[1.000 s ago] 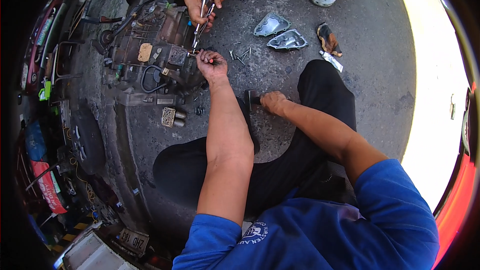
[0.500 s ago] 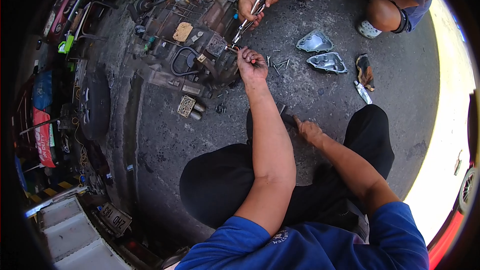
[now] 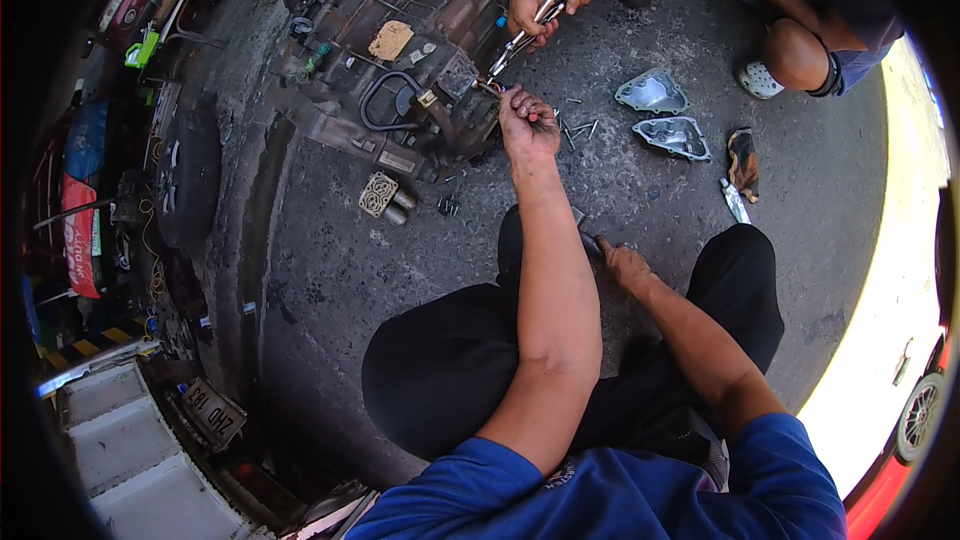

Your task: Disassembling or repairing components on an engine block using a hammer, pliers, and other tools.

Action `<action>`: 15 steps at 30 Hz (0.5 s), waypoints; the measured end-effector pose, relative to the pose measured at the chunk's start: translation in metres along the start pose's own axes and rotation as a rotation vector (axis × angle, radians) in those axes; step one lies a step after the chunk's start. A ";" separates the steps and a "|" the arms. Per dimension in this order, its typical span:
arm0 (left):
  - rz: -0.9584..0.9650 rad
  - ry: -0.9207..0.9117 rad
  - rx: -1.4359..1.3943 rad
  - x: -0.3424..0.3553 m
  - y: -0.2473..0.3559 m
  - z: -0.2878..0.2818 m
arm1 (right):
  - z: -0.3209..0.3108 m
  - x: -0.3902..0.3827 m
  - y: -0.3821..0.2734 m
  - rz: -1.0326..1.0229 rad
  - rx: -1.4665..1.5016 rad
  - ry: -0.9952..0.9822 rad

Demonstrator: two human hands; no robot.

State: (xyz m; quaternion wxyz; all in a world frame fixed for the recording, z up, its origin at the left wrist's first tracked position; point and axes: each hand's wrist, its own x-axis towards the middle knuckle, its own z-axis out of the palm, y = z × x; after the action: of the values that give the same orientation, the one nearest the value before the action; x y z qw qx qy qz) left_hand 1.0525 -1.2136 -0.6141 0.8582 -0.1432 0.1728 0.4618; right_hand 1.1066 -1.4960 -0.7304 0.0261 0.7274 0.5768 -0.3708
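Note:
My left hand (image 3: 530, 125) is closed around a screwdriver (image 3: 533, 117), whose red handle end shows in the fist. Its tip reaches the edge of a dirty metal gearbox or engine housing (image 3: 440, 0) lying on the ground. A co-worker's two hands (image 3: 548, 5) hold locking pliers (image 3: 527, 37) with the jaws at that same spot; what they grip there is too small to make out. My right hand (image 3: 627, 268) grips the dark handle of a hammer (image 3: 592, 243) low between my knees. The hammer's head is partly hidden behind my left forearm.
Two silver metal covers (image 3: 672, 138) lie right of loose bolts (image 3: 580, 130). A dark stained rag (image 3: 742, 162) and a tube (image 3: 734, 200) sit nearby. A valve block (image 3: 380, 195) and small bolts (image 3: 448, 205) lie left. Another person (image 3: 800, 50) crouches far right; a tyre (image 3: 190, 175) stands left.
The whole scene has shifted slightly right and down in the picture. My left hand, the screwdriver and the pliers keep their places at the housing; my right hand still holds the hammer.

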 end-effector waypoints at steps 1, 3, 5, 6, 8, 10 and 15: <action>-0.035 -0.052 -0.002 0.000 0.000 0.001 | -0.005 0.001 -0.004 0.118 -0.002 -0.044; -0.062 -0.109 -0.004 -0.001 -0.002 0.003 | -0.023 0.007 -0.017 0.113 0.043 0.043; 0.129 0.245 0.297 -0.005 -0.007 0.007 | -0.054 0.016 -0.033 0.121 0.240 0.234; 0.190 0.406 0.408 -0.008 -0.012 0.011 | -0.076 0.026 -0.041 0.133 0.398 0.330; 0.475 0.603 0.884 -0.024 -0.017 0.025 | -0.119 0.045 -0.063 0.238 1.235 0.272; 0.899 0.518 1.203 -0.049 -0.015 0.051 | -0.162 0.060 -0.085 0.148 1.422 0.327; 1.666 0.050 1.434 -0.122 0.058 0.163 | -0.230 0.079 -0.134 -0.085 1.192 0.166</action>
State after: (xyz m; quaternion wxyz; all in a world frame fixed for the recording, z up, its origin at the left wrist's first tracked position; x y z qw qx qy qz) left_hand 0.9680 -1.2073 -0.4199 0.1577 0.5407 0.4609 0.6858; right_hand 1.1130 -1.2794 -0.5565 -0.4460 0.6197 0.2981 -0.5729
